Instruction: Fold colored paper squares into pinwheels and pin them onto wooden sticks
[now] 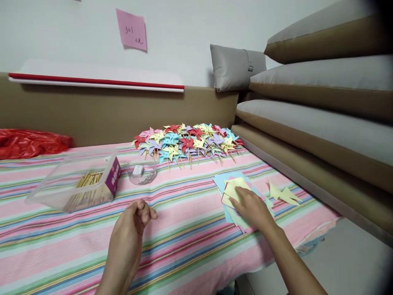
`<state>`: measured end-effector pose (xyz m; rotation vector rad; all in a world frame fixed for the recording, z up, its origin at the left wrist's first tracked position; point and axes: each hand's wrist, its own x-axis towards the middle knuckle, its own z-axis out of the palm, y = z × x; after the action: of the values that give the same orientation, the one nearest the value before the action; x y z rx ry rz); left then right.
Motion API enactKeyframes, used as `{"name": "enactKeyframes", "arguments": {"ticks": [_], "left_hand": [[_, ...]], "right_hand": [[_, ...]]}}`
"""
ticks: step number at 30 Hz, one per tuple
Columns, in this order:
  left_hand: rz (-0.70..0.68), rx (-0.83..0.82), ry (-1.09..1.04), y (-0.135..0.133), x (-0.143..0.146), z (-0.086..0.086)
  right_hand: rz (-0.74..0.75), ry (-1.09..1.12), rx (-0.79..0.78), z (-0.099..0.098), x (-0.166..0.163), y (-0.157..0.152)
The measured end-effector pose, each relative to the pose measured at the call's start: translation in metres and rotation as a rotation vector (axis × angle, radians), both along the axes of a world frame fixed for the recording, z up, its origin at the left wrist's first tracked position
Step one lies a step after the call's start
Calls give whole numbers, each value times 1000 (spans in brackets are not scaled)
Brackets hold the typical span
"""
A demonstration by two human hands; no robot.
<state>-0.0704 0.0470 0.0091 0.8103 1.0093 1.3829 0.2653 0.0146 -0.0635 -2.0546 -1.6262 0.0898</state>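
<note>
My right hand (250, 203) rests on a stack of coloured paper squares, its fingers spread on the pale yellow sheet (229, 192) on top. Blue paper (221, 180) and pink and green sheets stick out beneath, fanned unevenly. My left hand (130, 227) hovers over the striped cloth, fingers loosely curled, with nothing visible in it. Ahead of it sits a shallow clear dish (143, 174) with small metal bits and a little white box. Right of the stack lies a yellow cut paper piece (284, 194) with pointed flaps.
A clear plastic box (67, 192) of thin wooden sticks (89, 180) stands at left. Many paper pinwheels (187, 142) on sticks are heaped at the back. Stacked cushions (322, 119) rise along the right. A red plastic bag (33, 143) lies at far left on the striped cloth (184, 229).
</note>
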Motion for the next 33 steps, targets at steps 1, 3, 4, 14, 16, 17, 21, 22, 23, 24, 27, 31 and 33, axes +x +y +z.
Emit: {"name": "enactKeyframes", "arguments": {"ticks": [1, 3, 4, 14, 16, 17, 21, 22, 23, 24, 27, 31, 33], "left_hand": [[-9, 1, -4, 0, 1, 0], [-37, 2, 18, -2, 2, -1], [-56, 0, 42, -3, 3, -1], [-278, 16, 289, -22, 3, -7], [-302, 12, 314, -21, 8, -9], [-310, 11, 308, -20, 11, -10], [-335, -10, 119, -11, 27, -20], [-358, -23, 56, -9, 29, -22], [-392, -18, 5, -9, 31, -23], [-423, -1, -30, -8, 32, -23], [-439, 16, -29, -8, 28, -23], [-364, -17, 30, -6, 20, -26], [-324, -28, 49, -5, 18, -30]], "right_hand": [[4, -9, -10, 2, 0, 0], [4, -16, -19, 5, 2, 0], [-3, -15, -17, 6, 4, 0], [-250, 303, 441, 63, 7, -15], [-133, 687, 529, 80, -17, -10], [-52, 900, 491, 86, -33, -7], [252, 1317, 217, 94, -96, 4], [316, 1330, 147, 92, -108, 4], [366, 1317, 81, 89, -118, 4], [397, 1283, 25, 85, -125, 3], [390, 1152, -69, 75, -135, 5], [334, 1119, -77, 66, -146, 14], [330, 1095, -90, 62, -152, 16]]}}
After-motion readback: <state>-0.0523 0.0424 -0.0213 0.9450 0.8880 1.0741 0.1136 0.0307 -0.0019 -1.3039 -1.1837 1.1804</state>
